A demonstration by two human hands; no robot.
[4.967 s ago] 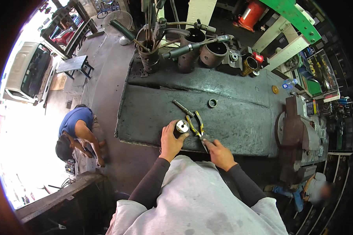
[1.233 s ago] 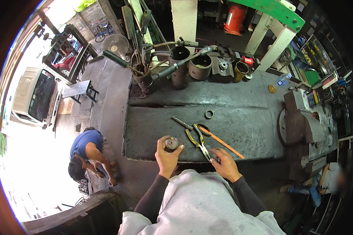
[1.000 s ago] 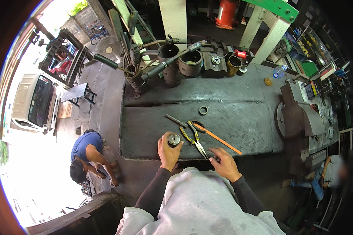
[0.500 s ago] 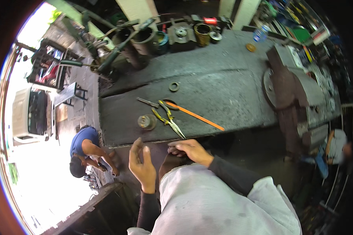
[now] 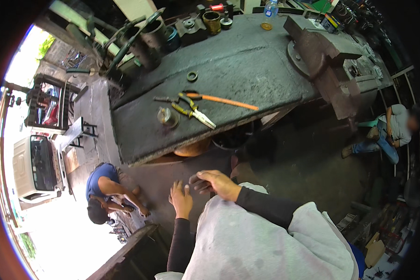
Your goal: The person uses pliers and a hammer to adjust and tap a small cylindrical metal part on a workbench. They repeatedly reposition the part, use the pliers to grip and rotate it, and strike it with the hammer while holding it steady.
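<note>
Both of my hands are in the air, short of the workbench's near edge. My left hand (image 5: pixel 180 200) is raised with its fingers stretched out and nothing in it. Beside it, my right hand (image 5: pixel 217 184) also holds nothing; its darkened fingers point left and are apart. Nearest on the bench (image 5: pixel 247 60) lie yellow-and-black pliers (image 5: pixel 193 113), jaws toward me. An orange strip (image 5: pixel 228 101) with a dark end touches or lies close to their handles. Left of the pliers stands a small round jar (image 5: pixel 168 118). A dark thin tool (image 5: pixel 164 99) and a ring (image 5: pixel 192 76) lie farther back.
A big bench vise (image 5: pixel 329 60) fills the bench's right end. Cans (image 5: pixel 153 37) with tools, a blue tin (image 5: pixel 172 39) and a clear bottle (image 5: pixel 269 14) line the back. One person in blue (image 5: pixel 105 184) crouches at left; another person (image 5: pixel 394 130) sits at right.
My view has turned, and the bench now appears higher in the picture. Both hands are farther from its edge, still empty. The tools on the bench look unmoved.
</note>
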